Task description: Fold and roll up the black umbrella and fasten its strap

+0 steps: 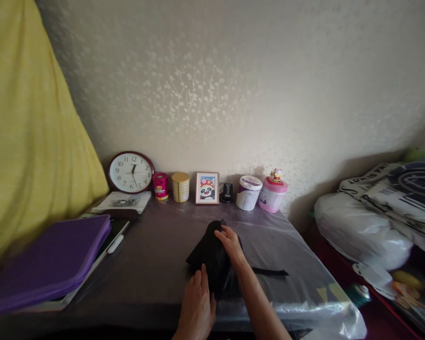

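A soft black fabric item [212, 255], which looks like a small bag, lies bunched near the front middle of the table. From its right side a thin black strap [271, 272] trails over the tabletop. My right hand [230, 244] is on its upper right part, fingers bent and closed on the fabric. Lower down, my left hand [199, 297] holds the near left edge, with its fingers close together against the cloth. The undersides of both hands are partly hidden, and so is the bottom of the black item.
Along the wall stand a round clock [131, 172], a pink can [160, 186], a yellow-lidded can [180, 187], a framed panda picture [207, 188], a small black device [227, 192] and two tubs [248, 193]. Purple folded fabric [53, 259] lies left; plastic bags [361, 231] sit right.
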The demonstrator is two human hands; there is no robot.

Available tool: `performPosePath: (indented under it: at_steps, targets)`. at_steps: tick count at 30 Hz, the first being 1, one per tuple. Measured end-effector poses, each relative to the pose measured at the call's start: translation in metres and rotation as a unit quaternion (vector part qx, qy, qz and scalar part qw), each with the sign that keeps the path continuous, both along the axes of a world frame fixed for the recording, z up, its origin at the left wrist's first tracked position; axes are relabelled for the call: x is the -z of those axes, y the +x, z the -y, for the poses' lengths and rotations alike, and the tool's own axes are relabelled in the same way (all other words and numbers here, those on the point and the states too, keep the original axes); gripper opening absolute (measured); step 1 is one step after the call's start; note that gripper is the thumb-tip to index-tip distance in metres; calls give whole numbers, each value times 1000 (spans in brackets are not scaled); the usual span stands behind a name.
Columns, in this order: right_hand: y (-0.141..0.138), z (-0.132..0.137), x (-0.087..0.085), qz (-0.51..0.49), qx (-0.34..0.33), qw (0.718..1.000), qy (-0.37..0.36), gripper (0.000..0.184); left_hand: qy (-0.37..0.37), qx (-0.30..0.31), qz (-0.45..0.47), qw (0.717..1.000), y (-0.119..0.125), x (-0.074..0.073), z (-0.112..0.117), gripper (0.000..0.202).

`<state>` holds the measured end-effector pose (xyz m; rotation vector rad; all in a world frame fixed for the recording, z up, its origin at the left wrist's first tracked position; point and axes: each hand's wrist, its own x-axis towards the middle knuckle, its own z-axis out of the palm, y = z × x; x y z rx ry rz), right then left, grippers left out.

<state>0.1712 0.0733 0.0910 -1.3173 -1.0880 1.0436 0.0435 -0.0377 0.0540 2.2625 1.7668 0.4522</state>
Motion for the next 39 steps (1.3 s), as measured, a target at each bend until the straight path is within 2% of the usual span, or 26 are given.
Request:
performPosePath:
  at_steps: [6,12,17,21,23,25,29,32,36,39]
  targets:
    - [-21,-18,12,140,-1,990,-28,44,15,-2,-9,1000,-4,7,-1,49]
    - [-29,-21,14,351,-17,936,-25,38,33,-7,-37,999,-5,12,-3,42]
    - [-35,-17,11,358,-84,929,-24,32,42,3,-24,999,-8,23,-6,43]
    - [-36,-13,8,365,-96,926,-14,23,49,20,24,998,-17,32,-4,51]
    - [-34,-11,8,366,-102,925,-5,20,43,37,50,997,-21,29,-2,56]
    - [-33,-9,8,367,-105,924,6,19,13,43,50,998,-22,18,-1,61]
    - [-33,-6,6,379,-112,919,20,22,-86,20,-26,996,-15,-9,-2,68]
    - [-34,2,4,398,-124,908,43,23,-132,11,-44,990,-9,-18,-6,67]
    - [-29,22,5,385,-155,893,174,23,-151,1,-45,988,-7,-19,-8,65]
    - [-20,30,13,380,-146,874,267,22,-157,2,-38,987,-8,-19,-8,66]
